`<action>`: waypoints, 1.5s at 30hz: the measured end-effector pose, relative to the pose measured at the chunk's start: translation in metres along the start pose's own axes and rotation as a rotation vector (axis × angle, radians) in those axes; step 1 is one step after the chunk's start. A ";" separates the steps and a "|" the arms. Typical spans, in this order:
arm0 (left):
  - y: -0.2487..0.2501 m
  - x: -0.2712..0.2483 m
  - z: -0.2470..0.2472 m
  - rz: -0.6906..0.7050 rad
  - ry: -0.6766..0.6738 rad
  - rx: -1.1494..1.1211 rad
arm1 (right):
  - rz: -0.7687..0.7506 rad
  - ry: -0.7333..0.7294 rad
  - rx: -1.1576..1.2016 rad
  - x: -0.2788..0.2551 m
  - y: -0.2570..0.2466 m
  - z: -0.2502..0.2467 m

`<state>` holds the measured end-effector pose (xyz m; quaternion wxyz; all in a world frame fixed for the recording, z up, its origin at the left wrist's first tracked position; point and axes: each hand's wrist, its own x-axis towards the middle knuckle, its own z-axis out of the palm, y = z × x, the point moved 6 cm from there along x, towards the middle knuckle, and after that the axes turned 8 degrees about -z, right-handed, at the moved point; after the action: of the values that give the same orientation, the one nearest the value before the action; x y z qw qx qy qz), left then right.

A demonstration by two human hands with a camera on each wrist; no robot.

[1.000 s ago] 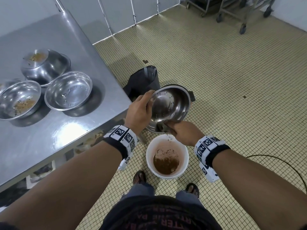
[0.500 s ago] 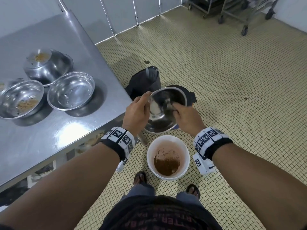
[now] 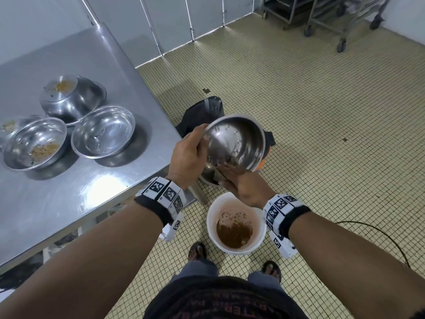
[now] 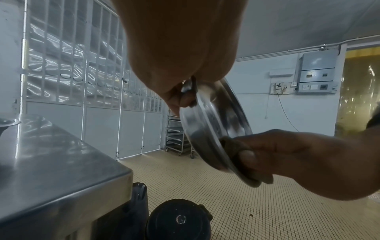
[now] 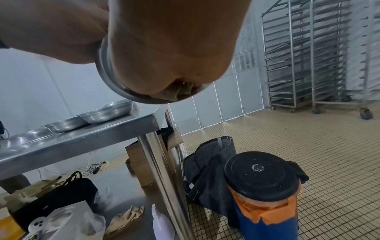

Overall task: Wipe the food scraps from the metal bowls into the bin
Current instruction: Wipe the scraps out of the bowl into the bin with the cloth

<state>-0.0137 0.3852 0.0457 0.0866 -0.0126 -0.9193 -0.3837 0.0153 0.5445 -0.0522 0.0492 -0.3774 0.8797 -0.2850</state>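
Bowls of shiny metal sit on the big steel table: three bowls on the table, some with brown scraps. Beside it, on the floor, is the round white bin. Above the bin, the left hand grips the rim of the tipped bowl. The right hand pinches a small brown cloth against the bowl's low edge.
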 end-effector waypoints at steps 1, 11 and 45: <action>-0.001 0.001 0.000 -0.011 -0.002 -0.007 | 0.029 -0.012 0.003 -0.002 0.000 -0.002; -0.012 -0.002 0.002 -0.037 0.017 0.032 | 0.074 -0.104 -0.007 -0.018 -0.006 -0.014; 0.000 0.002 0.005 -0.034 0.004 0.026 | 0.240 0.277 0.013 -0.002 0.019 -0.055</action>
<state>-0.0166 0.3885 0.0427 0.0823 0.0050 -0.9240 -0.3734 -0.0120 0.5822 -0.0173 -0.0361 -0.2266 0.9149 -0.3320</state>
